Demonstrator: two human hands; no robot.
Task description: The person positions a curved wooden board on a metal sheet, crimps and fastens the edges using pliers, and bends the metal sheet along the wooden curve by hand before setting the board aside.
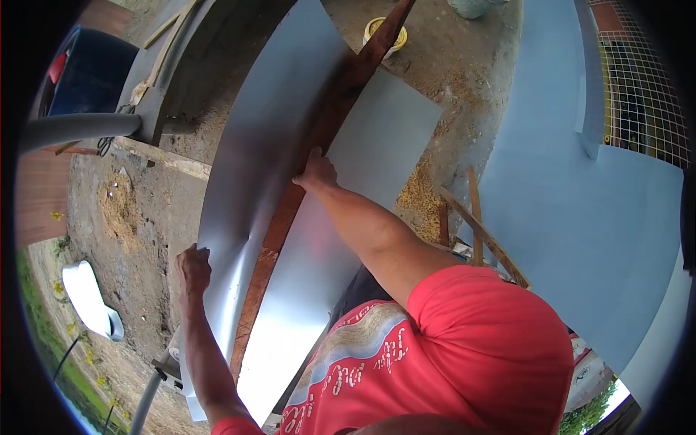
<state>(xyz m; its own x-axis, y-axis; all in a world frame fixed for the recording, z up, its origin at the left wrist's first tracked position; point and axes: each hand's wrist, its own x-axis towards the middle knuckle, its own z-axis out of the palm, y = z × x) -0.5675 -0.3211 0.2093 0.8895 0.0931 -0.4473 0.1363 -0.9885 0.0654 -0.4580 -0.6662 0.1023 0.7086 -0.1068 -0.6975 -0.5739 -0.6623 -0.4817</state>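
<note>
A long grey metal sheet (264, 116) stretches away in front of me, bowed upward along its left part and creased near its middle. My left hand (193, 270) is closed on the left edge of this sheet. A long reddish-brown wooden plank (279, 228) lies lengthwise over the metal. My right hand (317, 172) grips the plank about halfway along, thumb on its left side; some fingers are hidden. To the right of the plank, a flat part of the metal (391, 119) shows.
A yellow-rimmed bucket (388, 35) stands beyond the plank. At right lies a large blue-grey sheet (554, 217) beside a wire mesh (641, 87). Wooden sticks (493, 243) lean near my right arm. A metal offcut (90, 297) and a dark blue barrel (94, 72) are at left.
</note>
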